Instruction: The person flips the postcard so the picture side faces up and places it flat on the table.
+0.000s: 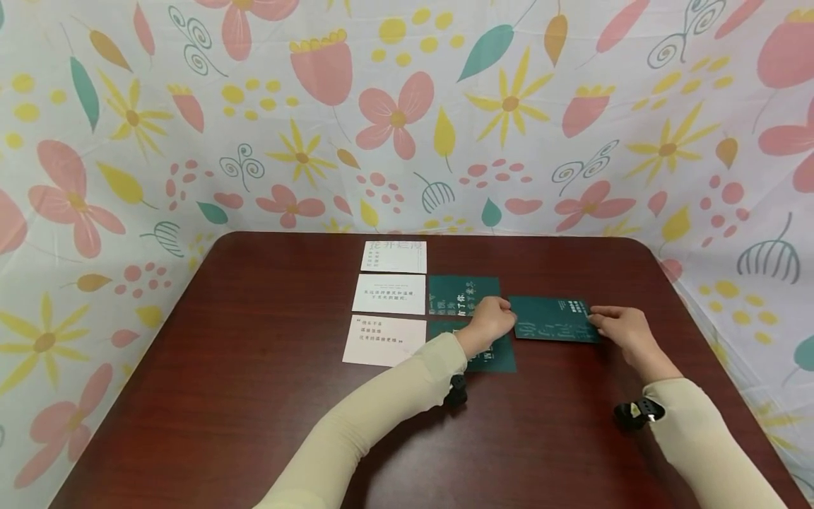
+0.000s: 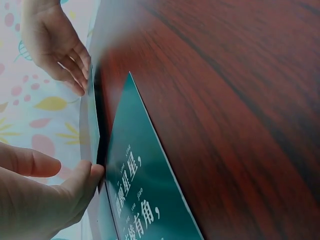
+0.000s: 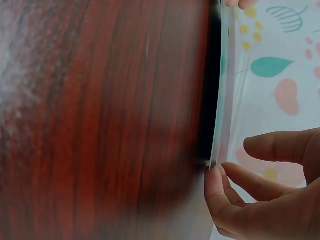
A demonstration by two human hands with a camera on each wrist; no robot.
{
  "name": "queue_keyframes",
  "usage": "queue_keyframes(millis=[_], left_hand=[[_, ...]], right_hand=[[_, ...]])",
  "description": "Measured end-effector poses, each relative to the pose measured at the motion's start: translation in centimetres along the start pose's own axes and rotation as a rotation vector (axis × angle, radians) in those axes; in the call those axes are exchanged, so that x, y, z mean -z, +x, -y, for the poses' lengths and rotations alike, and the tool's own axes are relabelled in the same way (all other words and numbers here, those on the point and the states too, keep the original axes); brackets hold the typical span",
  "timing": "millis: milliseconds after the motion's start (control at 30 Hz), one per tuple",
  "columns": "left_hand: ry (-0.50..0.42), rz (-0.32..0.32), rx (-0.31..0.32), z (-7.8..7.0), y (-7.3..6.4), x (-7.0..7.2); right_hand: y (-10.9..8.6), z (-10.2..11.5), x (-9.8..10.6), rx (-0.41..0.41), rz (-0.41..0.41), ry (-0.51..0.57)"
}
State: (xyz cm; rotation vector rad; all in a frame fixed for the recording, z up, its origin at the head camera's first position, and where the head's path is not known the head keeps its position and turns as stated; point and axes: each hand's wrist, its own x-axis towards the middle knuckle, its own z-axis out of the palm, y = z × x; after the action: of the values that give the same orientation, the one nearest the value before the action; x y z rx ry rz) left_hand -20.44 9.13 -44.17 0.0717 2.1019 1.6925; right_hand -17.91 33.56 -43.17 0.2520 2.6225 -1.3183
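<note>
A dark green card [image 1: 550, 319] with pale lettering lies level at or just above the table, between both hands. My left hand [image 1: 488, 324] holds its left end with the fingertips, reaching over two other green cards. At the opposite end, my right hand [image 1: 626, 332] pinches the right edge. In the left wrist view the held card [image 2: 93, 112] appears nearly edge-on, with a dark gap beneath it. Seen from the right wrist, the card [image 3: 218, 100] is a thin strip meeting the fingertips [image 3: 214, 182] at its corner.
Left of the hands, a white card [image 1: 394, 259], another white card [image 1: 389, 302] and a pinkish card [image 1: 375, 350] form a column. Beside them lie an upper green card [image 1: 467, 285] and a lower green card [image 1: 504, 359], partly covered by the left hand. A flowered cloth [image 1: 394, 162] borders the brown table [image 1: 222, 353].
</note>
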Motion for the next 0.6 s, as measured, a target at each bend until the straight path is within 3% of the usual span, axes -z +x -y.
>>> queue_keyframes(millis=[400, 600], left_hand=[[-0.014, 0.011, -0.03, -0.5, -0.9, -0.1], [-0.076, 0.021, -0.084, -1.1, -2.3, 1.4]], right_hand=[[-0.1, 0.0, 0.2, 0.008, -0.031, -0.028], [-1.2, 1.4, 0.5, 0.064, -0.097, -0.022]])
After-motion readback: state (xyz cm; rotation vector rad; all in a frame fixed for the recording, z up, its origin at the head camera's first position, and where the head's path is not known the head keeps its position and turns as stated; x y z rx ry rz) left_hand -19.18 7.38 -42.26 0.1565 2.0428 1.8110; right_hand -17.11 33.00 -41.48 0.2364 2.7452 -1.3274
